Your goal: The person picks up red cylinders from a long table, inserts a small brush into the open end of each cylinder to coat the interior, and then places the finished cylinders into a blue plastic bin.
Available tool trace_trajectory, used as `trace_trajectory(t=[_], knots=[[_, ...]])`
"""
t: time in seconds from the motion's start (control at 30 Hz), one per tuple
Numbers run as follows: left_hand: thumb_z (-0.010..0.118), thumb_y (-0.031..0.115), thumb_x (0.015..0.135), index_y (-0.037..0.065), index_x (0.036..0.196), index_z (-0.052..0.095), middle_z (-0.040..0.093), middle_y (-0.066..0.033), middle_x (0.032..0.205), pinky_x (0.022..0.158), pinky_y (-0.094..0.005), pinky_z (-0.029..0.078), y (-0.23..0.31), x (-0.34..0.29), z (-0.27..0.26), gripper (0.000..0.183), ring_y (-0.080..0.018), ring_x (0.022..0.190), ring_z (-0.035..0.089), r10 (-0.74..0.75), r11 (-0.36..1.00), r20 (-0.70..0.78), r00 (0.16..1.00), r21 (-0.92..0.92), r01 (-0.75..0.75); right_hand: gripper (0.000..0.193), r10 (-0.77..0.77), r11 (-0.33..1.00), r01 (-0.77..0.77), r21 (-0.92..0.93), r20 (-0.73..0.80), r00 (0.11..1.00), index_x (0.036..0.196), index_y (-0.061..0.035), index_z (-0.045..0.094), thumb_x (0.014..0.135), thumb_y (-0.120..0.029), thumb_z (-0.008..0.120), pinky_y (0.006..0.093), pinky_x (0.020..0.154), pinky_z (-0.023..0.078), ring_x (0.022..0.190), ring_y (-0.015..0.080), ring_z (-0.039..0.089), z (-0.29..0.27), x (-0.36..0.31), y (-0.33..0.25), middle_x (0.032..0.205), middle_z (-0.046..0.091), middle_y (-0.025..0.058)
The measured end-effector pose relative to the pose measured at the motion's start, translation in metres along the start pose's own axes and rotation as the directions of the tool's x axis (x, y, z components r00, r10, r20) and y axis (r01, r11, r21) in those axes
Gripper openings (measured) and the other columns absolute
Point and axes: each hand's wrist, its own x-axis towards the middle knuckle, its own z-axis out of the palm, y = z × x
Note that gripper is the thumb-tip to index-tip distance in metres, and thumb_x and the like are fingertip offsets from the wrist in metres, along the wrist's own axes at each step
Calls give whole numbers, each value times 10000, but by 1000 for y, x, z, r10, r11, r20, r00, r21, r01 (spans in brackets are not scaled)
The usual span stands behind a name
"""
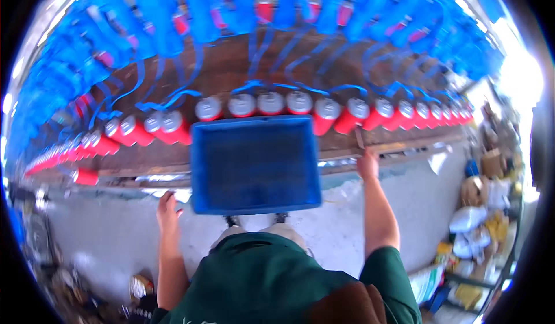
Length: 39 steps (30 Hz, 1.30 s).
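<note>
A row of red cans (270, 104) with silver tops curves along the brown table (231, 64). In front of the middle cans, at the table's near edge, is a blue plastic tray (254, 209) with a dark inside. My left hand (168, 205) hangs off the tray's left side, thumb apart from the fingers, holding nothing. My right hand (368, 163) is at the table edge to the right of the tray. Its fingers look closed, and a thin brownish stick-like shape (359, 138) runs from them toward a red can (354, 116); blur hides what it is.
Blue bags (202, 12) with red things among them line the table's far side, and blue straps (277, 52) trail toward the cans. One can (87, 177) stands apart at the left. Bags and boxes (471, 220) are piled on the right.
</note>
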Motion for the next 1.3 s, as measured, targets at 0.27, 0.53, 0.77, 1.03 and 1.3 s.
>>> trace_trajectory(t=[0.27,0.53,0.77,1.03,1.3], knots=[[731,263,989,96,1389,634,662,0,1159,865,-341,524,37,100,-57,445,-132,1085,629,58,986,-167,984,-144,-82,249,280,901,-156,404,-268,922,1090,18,616,994,-200,688,477,803,528,873,339,656,-2,-121,1,926,666,169],[934,226,792,12,1602,404,593,-203,1477,1185,-435,451,100,308,-134,991,-333,1356,592,448,882,-325,833,314,-351,46,435,408,-748,523,610,663,1046,-59,623,1013,-87,640,322,406,461,539,164,581,31,-322,-46,704,601,48],[1016,299,670,28,1685,246,569,-241,1538,1184,-430,489,160,402,-136,1303,-359,1418,590,361,829,157,919,397,-394,252,374,763,-615,198,640,671,1062,13,759,987,-225,792,305,662,533,761,137,673,92,-458,31,829,728,56],[1007,284,678,43,1521,462,636,-230,1437,1125,-475,521,138,375,-128,1033,-396,1336,634,478,782,21,878,444,-437,395,484,767,-640,38,620,617,1051,19,779,899,-344,812,353,728,562,796,152,719,92,-467,2,856,779,101],[994,165,746,61,1312,610,714,-55,1074,881,-358,569,103,266,-146,691,-176,941,670,552,829,-267,790,272,-488,418,344,916,-391,-96,688,639,1032,44,761,835,-323,783,382,756,589,783,194,747,81,-392,-6,862,771,176]])
